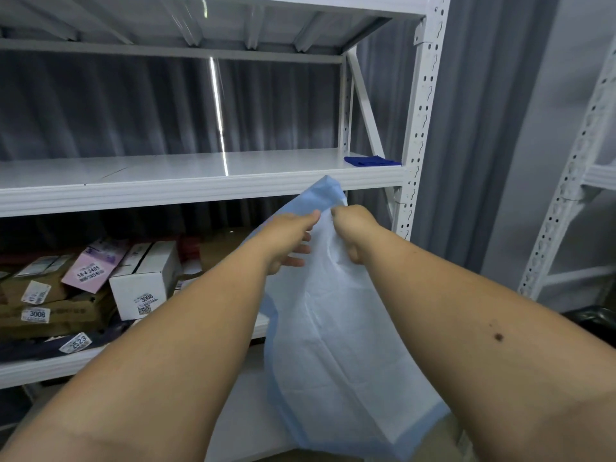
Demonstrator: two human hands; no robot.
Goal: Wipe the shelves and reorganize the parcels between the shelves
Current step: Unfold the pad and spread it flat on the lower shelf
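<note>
Both arms extended forward toward a white metal shelving unit (420, 105). Left hand (289, 238) pinching the upper edge of a light-blue plastic parcel bag (336, 331) between thumb and forefinger, remaining fingers loosely extended against the bag's left side. Right hand (354, 230) clenched around the same upper edge, just right of the left hand, fingers curled into the film. Bag held in the air in front of the shelving, near the right upright, top corner level with the front lip of the middle shelf (166, 175), lower end hanging down between the forearms; darker blue border along the edges, paler centre. Middle shelf bare across most of its surface, with a dark-blue cloth (370, 160) lying flat at its far right end, beside the upright. Lower shelf (50, 368) loaded at left with parcels: a white carton (143, 281) labelled 3008, a pink parcel (95, 266) labelled 58-4-3405 leaning just left of it, brown padded parcels (56, 315) stacked further left, and a dark flat parcel (43, 345) labelled 2523 at the near edge. Grey curtain (133, 105) behind the unit. Second white rack (580, 168) at far right, well apart.
</note>
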